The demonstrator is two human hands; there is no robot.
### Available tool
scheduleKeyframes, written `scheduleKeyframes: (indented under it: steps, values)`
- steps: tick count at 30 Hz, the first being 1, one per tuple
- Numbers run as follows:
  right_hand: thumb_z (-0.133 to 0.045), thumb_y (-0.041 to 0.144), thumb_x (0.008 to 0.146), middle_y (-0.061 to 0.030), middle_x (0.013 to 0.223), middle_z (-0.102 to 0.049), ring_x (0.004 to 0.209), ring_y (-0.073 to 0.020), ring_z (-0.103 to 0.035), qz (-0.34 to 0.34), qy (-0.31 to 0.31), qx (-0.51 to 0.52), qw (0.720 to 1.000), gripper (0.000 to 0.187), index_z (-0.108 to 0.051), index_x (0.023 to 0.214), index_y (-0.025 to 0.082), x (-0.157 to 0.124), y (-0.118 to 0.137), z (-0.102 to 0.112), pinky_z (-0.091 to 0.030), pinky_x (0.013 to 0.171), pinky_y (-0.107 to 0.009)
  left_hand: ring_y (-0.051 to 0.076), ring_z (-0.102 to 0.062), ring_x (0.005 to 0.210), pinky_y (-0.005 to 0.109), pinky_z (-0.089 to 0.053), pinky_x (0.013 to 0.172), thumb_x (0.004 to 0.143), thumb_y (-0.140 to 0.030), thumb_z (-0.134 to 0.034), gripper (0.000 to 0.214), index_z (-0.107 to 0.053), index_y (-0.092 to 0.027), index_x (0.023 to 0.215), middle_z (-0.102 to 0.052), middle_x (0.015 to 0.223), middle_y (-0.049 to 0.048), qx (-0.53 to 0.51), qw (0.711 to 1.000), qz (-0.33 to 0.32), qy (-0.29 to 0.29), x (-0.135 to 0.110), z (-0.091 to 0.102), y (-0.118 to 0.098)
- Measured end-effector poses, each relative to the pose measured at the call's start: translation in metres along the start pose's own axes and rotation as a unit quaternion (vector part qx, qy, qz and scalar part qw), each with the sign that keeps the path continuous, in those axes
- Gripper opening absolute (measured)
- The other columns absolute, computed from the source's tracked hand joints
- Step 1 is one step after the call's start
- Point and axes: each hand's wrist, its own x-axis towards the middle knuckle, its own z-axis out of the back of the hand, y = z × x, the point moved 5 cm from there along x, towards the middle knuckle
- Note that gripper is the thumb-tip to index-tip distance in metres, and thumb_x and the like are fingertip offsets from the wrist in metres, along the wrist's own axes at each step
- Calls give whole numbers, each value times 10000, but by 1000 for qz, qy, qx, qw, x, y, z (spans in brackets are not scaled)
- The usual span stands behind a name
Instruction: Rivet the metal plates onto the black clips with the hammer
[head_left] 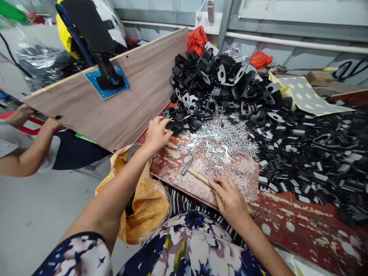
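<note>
My right hand [231, 201] is closed around the wooden handle of a small hammer [198, 177], whose head rests over a speckled stone slab [247, 174]. At the near edge of a heap of black plastic claw clip parts [224, 84], my left hand [157, 134] has its fingers apart and slightly curved. The fingertips are close to a black clip piece; whether they touch it I cannot tell. Between the heap and the slab lie many thin metal pins [220, 149] and small shiny springs [235, 130].
A second pile of black clip pieces [310, 149] covers the right of the worn red table [290, 218]. On the left stands a wooden board [149, 73]. A yellow sack [146, 207] hangs below the table edge. Another person's arm [34, 149] is at far left.
</note>
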Motion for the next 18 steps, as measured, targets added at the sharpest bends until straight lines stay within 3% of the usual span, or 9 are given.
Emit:
scheduleKeyframes:
  steps: [3,6,11,13,15,16,18]
  values:
    - [-474,133,994,-117,1181,-659,1056,-272,-583,-19,6,-12,1000,448,-605,1409,242,-1,1,0,-538,840,-407,297,-672,1053,404,-500,955,897,-215,-621,301,-763,-177,1159,-749,1153,134,23,998,-51,35,30,-19,-6]
    - [-479,135,988,-114,1184,-660,1055,-274,-580,-30,9,-29,999,455,-596,1415,242,-1,3,0,-532,838,-409,293,-685,1004,409,-491,946,975,-242,-521,290,-777,-180,1094,-773,1079,142,29,998,-62,12,37,-20,-15]
    - [-481,125,974,-110,1189,-663,1054,-278,-574,-27,3,-33,999,492,-567,1442,251,-1,3,-1,-520,844,-416,293,-667,979,400,-482,921,1004,-271,-454,320,-755,-164,1029,-766,1010,154,24,997,-39,-62,36,1,-25]
    - [-475,126,974,-111,1193,-662,1058,-279,-573,-27,4,-26,999,500,-562,1449,255,-1,3,-1,-520,841,-420,268,-664,918,372,-484,885,983,-288,-484,294,-749,-164,958,-760,944,122,-21,998,-20,-62,32,16,-24]
    - [-471,129,976,-113,1197,-661,1062,-283,-573,-31,9,-22,999,494,-566,1445,249,-2,3,-1,-522,842,-424,230,-651,814,335,-487,807,965,-342,-512,295,-738,-167,896,-738,852,78,-105,994,-13,25,21,28,-22]
    - [-472,129,974,-114,1198,-660,1064,-283,-573,-32,11,-20,999,490,-570,1440,247,-2,3,-1,-522,846,-426,211,-637,758,313,-483,756,960,-386,-520,314,-733,-172,872,-721,806,56,-155,982,-17,105,13,30,-24]
    - [-480,125,966,-110,1195,-662,1063,-282,-576,-33,7,-16,999,492,-577,1432,250,-1,4,1,-521,852,-426,190,-619,700,281,-472,687,951,-468,-528,355,-727,-192,850,-699,767,32,-232,926,-36,294,-13,29,-31]
